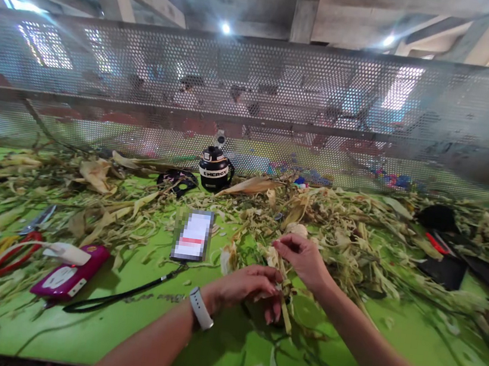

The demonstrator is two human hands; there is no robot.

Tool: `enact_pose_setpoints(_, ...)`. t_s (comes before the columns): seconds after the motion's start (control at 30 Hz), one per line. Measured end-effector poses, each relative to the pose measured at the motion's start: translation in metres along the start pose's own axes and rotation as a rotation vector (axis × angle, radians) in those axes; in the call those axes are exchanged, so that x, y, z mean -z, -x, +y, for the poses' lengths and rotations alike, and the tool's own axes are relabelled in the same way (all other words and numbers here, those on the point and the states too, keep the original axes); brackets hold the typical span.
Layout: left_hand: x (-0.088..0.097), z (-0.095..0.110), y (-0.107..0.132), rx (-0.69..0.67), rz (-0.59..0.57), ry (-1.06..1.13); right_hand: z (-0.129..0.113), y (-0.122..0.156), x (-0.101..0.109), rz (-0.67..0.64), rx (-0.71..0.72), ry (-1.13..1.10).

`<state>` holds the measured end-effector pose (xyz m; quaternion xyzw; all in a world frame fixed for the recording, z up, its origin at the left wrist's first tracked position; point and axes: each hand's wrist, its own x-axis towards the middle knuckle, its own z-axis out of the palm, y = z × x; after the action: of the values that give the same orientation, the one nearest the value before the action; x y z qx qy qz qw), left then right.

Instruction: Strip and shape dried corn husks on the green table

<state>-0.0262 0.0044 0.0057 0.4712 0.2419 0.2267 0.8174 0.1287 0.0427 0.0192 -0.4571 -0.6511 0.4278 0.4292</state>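
My left hand, with a white watch band on its wrist, curls its fingers around a narrow bundle of pale corn husk. The bundle's lower end sticks out below the fingers over the green table. My right hand is at the bundle's upper end, thumb and forefinger pinched together on husk there. The exact strip between those fingertips is too small to make out. A loose curled husk lies just left of my hands, and a heap of shredded husk spreads behind and to the right.
A phone lies behind my left hand, its black strap trailing left. Further left are a purple power bank with a white cable and scissors. A black jug stands before a perforated metal screen. Dark items lie right.
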Motion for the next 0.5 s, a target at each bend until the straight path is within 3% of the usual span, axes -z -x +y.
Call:
enact_pose_setpoints(0.17,-0.003,-0.007,-0.007,0.025,0.04,-0.088,-0.005,0.003,-0.005,-0.033,-0.005,-0.04)
enact_pose_setpoints(0.3,0.001,-0.007,-0.011,-0.082,0.252,-0.075,-0.013,0.001,0.009,-0.026,-0.004,0.026)
enact_pose_setpoints(0.4,0.007,-0.003,-0.011,-0.192,0.381,0.003,-0.018,-0.001,0.023,-0.156,-0.048,0.106)
enact_pose_setpoints(0.5,0.01,-0.001,-0.01,-0.207,0.407,0.005,-0.016,-0.002,0.027,-0.252,-0.02,0.245)
